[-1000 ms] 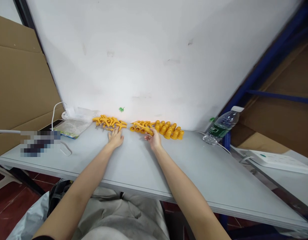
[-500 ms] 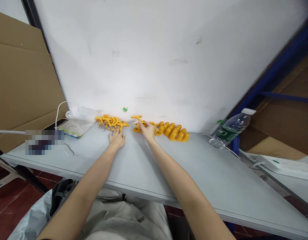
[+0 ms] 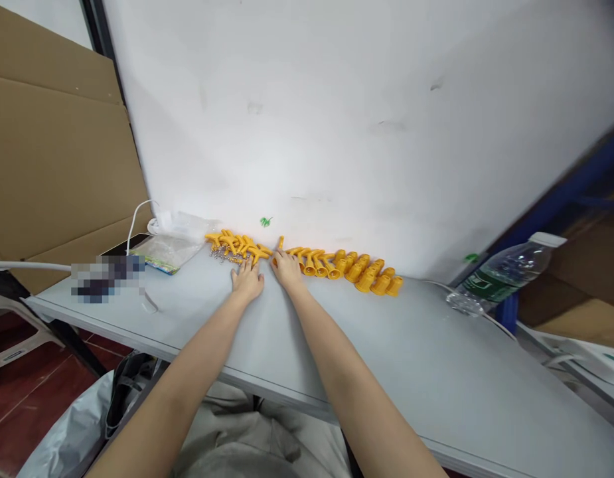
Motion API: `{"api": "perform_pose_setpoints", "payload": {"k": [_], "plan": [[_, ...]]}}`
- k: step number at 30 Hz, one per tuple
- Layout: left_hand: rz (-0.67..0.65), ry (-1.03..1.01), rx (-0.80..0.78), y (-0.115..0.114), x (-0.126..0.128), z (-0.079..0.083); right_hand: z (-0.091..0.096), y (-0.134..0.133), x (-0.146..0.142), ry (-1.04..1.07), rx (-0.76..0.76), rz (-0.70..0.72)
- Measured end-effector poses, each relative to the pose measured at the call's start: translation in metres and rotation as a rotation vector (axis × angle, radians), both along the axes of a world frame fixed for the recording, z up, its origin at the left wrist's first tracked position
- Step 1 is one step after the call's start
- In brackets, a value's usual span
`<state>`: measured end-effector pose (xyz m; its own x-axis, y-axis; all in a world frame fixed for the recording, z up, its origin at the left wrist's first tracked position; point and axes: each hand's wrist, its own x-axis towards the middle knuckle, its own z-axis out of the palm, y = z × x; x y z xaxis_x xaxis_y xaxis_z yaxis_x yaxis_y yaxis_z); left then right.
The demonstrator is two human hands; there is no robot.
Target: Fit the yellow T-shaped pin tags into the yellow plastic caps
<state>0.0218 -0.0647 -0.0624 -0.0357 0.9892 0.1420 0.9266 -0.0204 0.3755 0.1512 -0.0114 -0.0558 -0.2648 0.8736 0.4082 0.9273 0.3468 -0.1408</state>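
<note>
My left hand lies flat on the grey table, fingers stretched toward a pile of yellow T-shaped plastic parts with small metal chains. Close beside it, my right hand is closed on one yellow T-shaped part, held upright between the two piles. To the right, a row of yellow cone-shaped caps and more T-parts lies along the white wall.
A clear plastic bag and a white cable sit at the back left, next to a blurred dark object. A water bottle lies at the right. Cardboard leans at the left.
My right hand has picked a yellow T-part from the right pile and carried it left, next to my left hand. The camera has shifted, so everything sits further right.
</note>
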Motion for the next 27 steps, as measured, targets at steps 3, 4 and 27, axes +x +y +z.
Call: {"api": "perform_pose_setpoints", "payload": {"k": [3,4,27], "plan": [[-0.003,-0.011,-0.009,-0.001,0.0,0.002,-0.002,-0.004,-0.001,-0.029,-0.001,-0.042],[-0.004,-0.012,-0.015,-0.002,0.0,0.003,-0.002,-0.005,-0.001,-0.031,-0.002,-0.044],[-0.002,0.06,-0.089,-0.001,0.0,0.005,-0.015,-0.012,0.004,0.074,0.016,-0.163]]}}
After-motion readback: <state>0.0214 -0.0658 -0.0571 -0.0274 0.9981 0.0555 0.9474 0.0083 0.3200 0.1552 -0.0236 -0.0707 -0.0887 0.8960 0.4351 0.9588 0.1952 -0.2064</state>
